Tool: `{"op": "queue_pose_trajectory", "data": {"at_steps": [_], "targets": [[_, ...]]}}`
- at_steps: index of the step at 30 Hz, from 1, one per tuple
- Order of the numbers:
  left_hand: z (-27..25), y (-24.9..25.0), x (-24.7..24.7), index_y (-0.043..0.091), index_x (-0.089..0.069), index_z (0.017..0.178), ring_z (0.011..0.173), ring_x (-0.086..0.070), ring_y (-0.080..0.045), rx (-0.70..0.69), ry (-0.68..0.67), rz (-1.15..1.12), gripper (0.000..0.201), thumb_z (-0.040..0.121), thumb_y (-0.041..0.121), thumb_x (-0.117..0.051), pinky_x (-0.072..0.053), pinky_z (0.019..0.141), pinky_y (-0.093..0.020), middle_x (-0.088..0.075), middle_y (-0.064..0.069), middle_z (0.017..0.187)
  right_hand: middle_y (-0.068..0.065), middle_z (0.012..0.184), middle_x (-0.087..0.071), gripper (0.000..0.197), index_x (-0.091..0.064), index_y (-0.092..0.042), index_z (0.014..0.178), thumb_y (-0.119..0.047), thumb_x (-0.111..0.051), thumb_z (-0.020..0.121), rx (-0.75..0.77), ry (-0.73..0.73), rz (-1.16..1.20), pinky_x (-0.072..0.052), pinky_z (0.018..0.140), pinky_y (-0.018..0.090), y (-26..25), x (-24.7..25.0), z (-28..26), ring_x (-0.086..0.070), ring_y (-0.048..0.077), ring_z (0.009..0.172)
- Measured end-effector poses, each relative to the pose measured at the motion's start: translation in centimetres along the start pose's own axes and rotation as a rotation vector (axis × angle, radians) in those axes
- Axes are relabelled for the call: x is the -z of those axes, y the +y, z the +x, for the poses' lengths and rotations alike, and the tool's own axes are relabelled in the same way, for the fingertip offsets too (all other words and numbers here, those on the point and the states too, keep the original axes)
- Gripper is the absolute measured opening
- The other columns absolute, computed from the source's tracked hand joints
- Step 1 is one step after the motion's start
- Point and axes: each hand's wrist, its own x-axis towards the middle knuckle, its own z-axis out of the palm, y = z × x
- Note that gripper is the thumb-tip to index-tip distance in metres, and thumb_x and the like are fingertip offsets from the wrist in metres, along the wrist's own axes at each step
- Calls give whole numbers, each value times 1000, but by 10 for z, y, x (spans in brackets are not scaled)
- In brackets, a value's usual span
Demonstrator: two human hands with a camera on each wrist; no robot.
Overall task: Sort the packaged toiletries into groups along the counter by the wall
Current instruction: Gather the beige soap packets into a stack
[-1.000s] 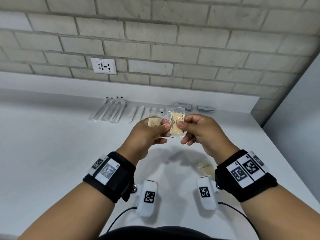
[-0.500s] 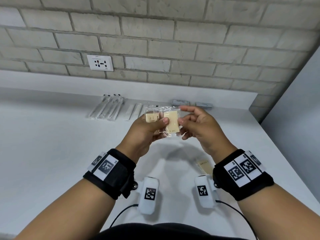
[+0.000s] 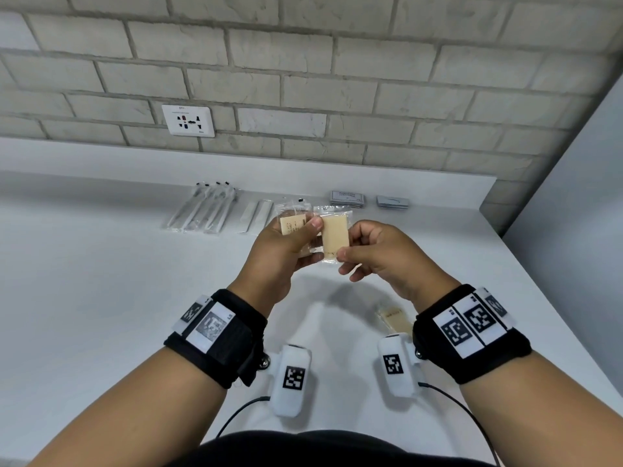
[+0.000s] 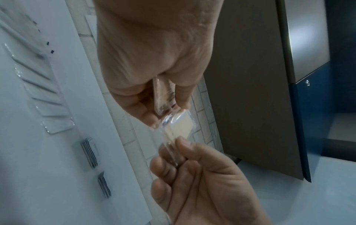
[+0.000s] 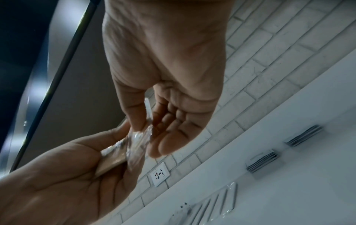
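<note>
Both hands are raised above the white counter (image 3: 101, 281). My left hand (image 3: 305, 237) grips a clear-wrapped beige soap packet (image 3: 292, 226), printed side up, with its thumb at the edge of a second one. That second beige packet (image 3: 334, 235) stands upright, and my right hand (image 3: 350, 246) pinches its lower end. The left wrist view shows the held packet (image 4: 163, 94) between the left fingers and the second packet (image 4: 179, 129) under the right thumb. In the right wrist view the crinkled wrapper (image 5: 139, 140) sits between both hands.
Another beige packet (image 3: 392, 316) lies on the counter by my right wrist. Along the wall lie toothbrush packs (image 3: 205, 207), slim white packets (image 3: 256, 214), clear packets (image 3: 293, 204) and two stacks of dark grey sachets (image 3: 347, 198) (image 3: 392, 202). A socket (image 3: 188, 120) is on the brick wall.
The right hand's pinch has shifted from the second packet's right edge to its lower end, and the packet now shows its plain face. Both hands have stayed in about the same place.
</note>
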Motion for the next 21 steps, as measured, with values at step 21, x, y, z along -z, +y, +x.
{"op": "queue_pose_trajectory", "data": {"at_steps": [21], "targets": [[1,-13,17,19,-59,95,76,-64,-13,332,-29,2,8,92,13,-56,-44,67,-26,-70,-2,91,-2,83,-63,43,-64,-29,91,7,-73,70,-264,-408,-819,-46,72,34,20,84,20,-57,16,76]]}}
